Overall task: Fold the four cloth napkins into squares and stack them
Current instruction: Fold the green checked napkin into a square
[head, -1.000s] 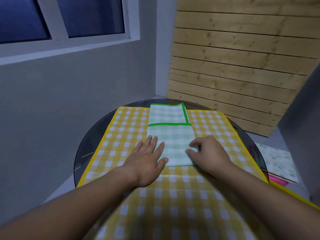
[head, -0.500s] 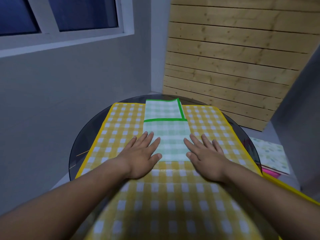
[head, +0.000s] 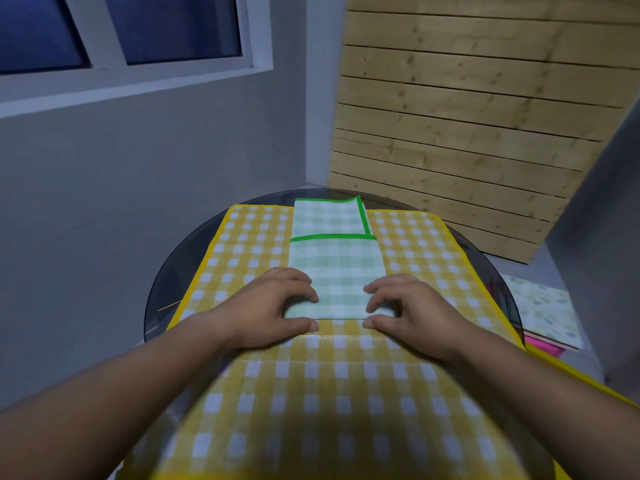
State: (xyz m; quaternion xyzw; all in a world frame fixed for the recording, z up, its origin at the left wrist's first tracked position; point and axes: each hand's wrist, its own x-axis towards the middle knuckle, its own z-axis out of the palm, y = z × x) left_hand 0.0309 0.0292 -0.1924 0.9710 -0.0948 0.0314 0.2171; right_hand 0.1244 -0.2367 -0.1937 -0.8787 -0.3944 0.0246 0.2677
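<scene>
Both hands, flat half a second ago, now curled at near edge of green napkin [head: 334,271]. Left hand [head: 273,306] fingers [head: 298,278] pinch left near corner; right hand [head: 412,308] fingers [head: 381,289] pinch right near corner. Napkin lies mid-bench on yellow checked cloth [head: 242,258], far part already folded. Judgement: next fold starting, near edge going away. No containers in view; patterned sheets [head: 543,310] lie right of bench.

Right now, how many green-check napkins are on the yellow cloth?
1 visible: the green napkin lies mid-cloth, partly folded, left hand and right hand gripping its near corners. Others may lie hidden.
</scene>
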